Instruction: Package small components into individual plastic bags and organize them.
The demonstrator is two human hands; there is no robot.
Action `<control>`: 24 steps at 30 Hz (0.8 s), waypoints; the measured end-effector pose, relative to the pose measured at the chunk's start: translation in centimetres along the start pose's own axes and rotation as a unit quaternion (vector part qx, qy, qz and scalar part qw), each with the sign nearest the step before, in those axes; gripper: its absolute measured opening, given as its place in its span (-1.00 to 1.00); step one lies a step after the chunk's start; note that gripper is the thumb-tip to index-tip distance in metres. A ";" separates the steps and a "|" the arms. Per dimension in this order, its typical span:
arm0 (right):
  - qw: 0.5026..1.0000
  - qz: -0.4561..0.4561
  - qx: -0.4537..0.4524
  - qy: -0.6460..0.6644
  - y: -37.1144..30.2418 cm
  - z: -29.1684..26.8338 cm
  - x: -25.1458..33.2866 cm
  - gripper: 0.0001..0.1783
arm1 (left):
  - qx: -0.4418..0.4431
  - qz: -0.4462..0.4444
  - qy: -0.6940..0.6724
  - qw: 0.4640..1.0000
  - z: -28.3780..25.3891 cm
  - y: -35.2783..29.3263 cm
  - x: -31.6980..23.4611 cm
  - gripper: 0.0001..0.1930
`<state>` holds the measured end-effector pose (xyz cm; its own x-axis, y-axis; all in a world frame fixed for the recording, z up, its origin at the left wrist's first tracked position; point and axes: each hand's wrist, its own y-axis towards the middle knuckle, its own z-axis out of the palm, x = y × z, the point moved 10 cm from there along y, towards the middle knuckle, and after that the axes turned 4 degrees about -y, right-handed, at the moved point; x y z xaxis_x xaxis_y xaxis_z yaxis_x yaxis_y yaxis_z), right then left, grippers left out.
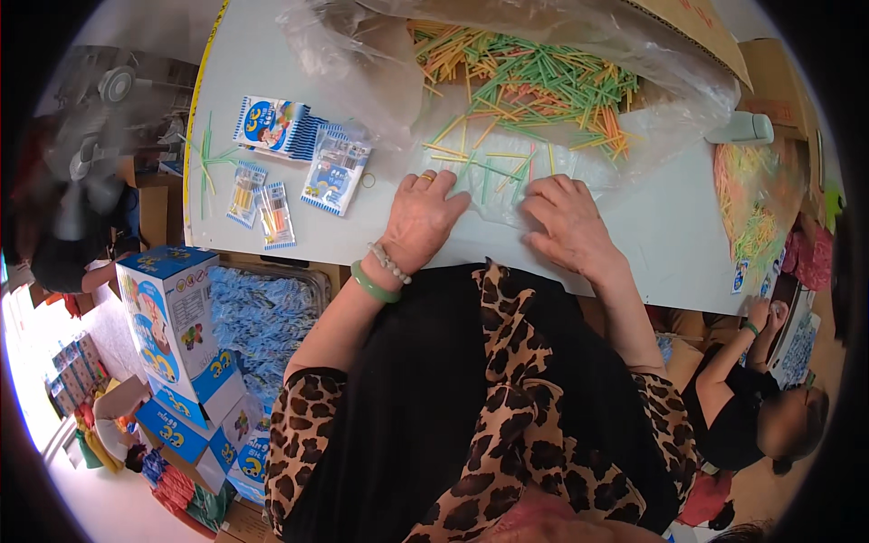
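My left hand (424, 219) is at the near edge of a clear plastic sheet (493, 210), fingers curled together and their tips hidden. Across from it, my right hand (572, 226) rests on the same sheet, fingers bent and thumb apart, with nothing visible in it. Between and just beyond my hands lie several loose thin sticks (496, 170) in green, yellow and pink. They trail from a large heap of coloured sticks (552, 86) inside a clear plastic bag (348, 54) that spills from a cardboard box (697, 32).
Left of my hands are a stack of blue-white packets (272, 127), a larger packet (336, 172), two small stick-filled packets (276, 215) and a rubber band (368, 181). A pale green container (744, 128) stands right. Printed boxes (167, 317) are below left; another person (738, 389) sits at right.
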<state>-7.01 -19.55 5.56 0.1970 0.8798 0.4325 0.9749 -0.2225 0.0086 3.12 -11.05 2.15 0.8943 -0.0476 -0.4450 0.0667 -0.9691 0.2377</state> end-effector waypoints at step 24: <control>0.989 0.008 -0.142 0.046 0.6 -1.6 -0.5 -0.88 | 0.035 0.072 0.039 0.996 1.8 3.6 -2.4 -0.69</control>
<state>-6.71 -20.81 6.76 0.1898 0.8364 0.5142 0.9006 -0.3569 0.2481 0.41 -14.88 2.53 0.9242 -0.1719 -0.3410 -0.0941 -0.9680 0.2327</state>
